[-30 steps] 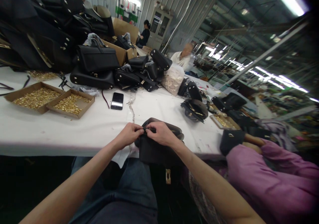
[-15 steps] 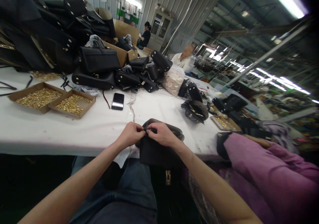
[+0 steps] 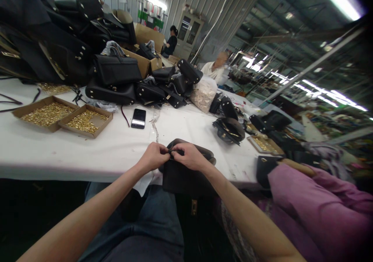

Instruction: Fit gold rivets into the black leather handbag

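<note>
A black bag (image 3: 186, 178) lies at the table's front edge, partly hanging over it, with a gold clasp (image 3: 194, 207) dangling below. My left hand (image 3: 155, 156) pinches the bag's upper left edge. Right beside it, my right hand (image 3: 186, 156) grips the same edge, its fingertips almost touching those of the left. Whatever small part sits between the fingertips is too small to make out. The bag's opening shows behind my right hand.
Two cardboard trays (image 3: 84, 121) of gold fittings and a phone (image 3: 138, 118) are on the white table (image 3: 116, 149). Black bags (image 3: 118, 70) are piled behind. An open bag (image 3: 229, 130) lies to the right, near a person in a pink sleeve (image 3: 303, 192).
The view has shifted slightly. At the right, the person's dark bag has turned and shows a gold fitting. My hands stay closed at the same spot, and the hanging clasp has swung slightly left.
</note>
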{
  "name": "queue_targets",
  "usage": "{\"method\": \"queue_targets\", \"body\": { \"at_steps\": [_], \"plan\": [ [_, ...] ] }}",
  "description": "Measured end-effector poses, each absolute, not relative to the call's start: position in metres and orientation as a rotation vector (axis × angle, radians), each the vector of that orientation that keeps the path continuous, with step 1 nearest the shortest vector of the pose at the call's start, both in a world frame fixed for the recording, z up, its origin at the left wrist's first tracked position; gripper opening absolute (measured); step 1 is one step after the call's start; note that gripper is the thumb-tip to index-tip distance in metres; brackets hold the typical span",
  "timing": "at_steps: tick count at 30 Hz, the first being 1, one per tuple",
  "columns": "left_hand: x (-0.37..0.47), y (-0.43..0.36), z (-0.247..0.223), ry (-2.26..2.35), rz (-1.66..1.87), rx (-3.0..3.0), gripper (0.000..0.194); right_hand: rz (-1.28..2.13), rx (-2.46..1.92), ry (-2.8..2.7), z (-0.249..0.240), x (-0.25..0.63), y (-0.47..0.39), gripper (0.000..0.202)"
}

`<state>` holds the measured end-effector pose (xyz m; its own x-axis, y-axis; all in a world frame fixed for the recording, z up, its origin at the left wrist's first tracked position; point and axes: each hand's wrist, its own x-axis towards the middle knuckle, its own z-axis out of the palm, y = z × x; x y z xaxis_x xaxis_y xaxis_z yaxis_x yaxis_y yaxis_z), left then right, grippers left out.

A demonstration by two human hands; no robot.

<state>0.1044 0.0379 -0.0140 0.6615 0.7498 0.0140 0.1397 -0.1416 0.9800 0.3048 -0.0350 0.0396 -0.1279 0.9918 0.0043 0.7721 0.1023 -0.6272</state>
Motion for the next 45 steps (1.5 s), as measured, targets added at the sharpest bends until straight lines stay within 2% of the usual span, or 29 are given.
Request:
{"method": "queue_targets", "body": {
  "at_steps": [18, 25, 35, 45],
  "plan": [
    [0.112, 0.035, -0.024, 0.830, 0.719, 1.682, 0.017, 0.715, -1.743, -1.829, 0.033, 0.303, -0.038, 0.024],
    [0.115, 0.037, -0.025, 0.848, 0.719, 1.655, 0.017, 0.725, -1.822, -1.743, 0.032, 0.298, -0.033, 0.020],
    [0.106, 0.042, -0.018, 0.734, 0.664, 1.676, 0.021, 0.660, -1.837, -1.758, 0.036, 0.293, -0.036, 0.019],
    [0.111, 0.034, -0.012, 0.840, 0.746, 1.746, 0.018, 0.659, -1.753, -1.918, 0.049, 0.301, -0.039, 0.022]
  ]
}}
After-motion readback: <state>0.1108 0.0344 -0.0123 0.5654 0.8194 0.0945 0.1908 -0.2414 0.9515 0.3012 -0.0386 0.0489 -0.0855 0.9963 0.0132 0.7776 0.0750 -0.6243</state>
